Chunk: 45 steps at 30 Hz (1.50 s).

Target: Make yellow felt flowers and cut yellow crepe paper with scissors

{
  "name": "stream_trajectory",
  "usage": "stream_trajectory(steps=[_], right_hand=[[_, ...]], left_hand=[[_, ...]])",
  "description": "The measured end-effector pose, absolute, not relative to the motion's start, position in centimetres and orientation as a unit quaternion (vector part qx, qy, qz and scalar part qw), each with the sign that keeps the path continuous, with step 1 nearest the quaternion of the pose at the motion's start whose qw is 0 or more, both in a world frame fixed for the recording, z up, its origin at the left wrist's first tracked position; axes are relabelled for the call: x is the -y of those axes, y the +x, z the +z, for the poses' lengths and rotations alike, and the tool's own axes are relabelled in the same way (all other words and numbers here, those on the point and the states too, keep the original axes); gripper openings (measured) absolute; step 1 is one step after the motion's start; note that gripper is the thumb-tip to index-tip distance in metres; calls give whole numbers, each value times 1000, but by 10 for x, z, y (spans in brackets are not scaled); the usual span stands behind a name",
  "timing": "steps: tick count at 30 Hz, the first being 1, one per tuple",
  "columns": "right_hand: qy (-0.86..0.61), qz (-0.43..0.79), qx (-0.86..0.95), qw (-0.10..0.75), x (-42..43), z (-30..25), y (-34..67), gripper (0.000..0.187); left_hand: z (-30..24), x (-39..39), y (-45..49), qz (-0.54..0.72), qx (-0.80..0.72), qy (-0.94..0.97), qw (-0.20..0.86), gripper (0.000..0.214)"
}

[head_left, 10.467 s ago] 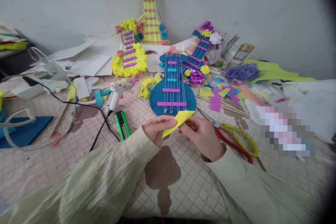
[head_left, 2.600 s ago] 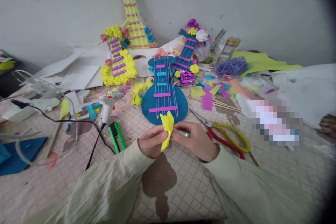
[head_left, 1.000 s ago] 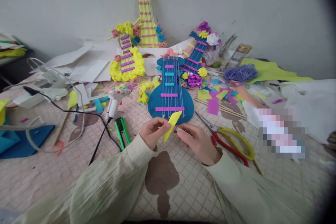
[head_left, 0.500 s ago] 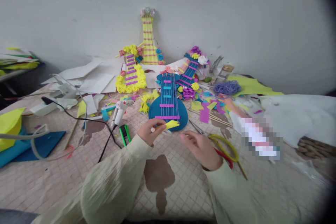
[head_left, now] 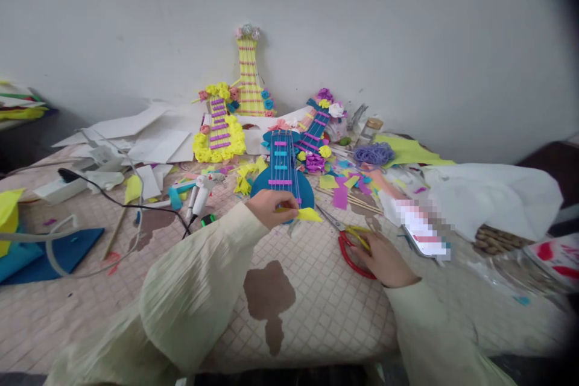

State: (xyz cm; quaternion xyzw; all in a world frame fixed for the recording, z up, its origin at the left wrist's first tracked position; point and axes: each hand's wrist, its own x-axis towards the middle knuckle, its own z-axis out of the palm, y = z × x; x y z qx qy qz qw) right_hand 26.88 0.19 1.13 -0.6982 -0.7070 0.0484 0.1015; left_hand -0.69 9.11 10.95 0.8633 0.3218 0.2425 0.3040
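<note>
Hands [head_left: 270, 206] reach over a cluttered table [head_left: 328, 319], wall [head_left: 362, 24] behind.

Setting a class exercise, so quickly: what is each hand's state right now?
Left hand: closed, holding yellow paper.
Right hand: at the scissors; whether its grip is closed cannot be told.
</note>
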Motion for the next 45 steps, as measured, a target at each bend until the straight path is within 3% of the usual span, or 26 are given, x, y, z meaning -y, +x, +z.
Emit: stream_trajectory(steps=[10, 19, 45], right_hand=[[-684, 96, 717, 92, 3, 60, 271, 39], [-697, 86, 708, 76, 8, 88, 275, 71], [-626, 99, 773, 27, -12, 108, 237, 56]], left_hand=[[108, -106, -15, 219, -351, 855, 312, 14], [101, -114, -15, 214, -315, 852, 360, 18], [96, -98, 0, 163, -279, 888, 328, 10]])
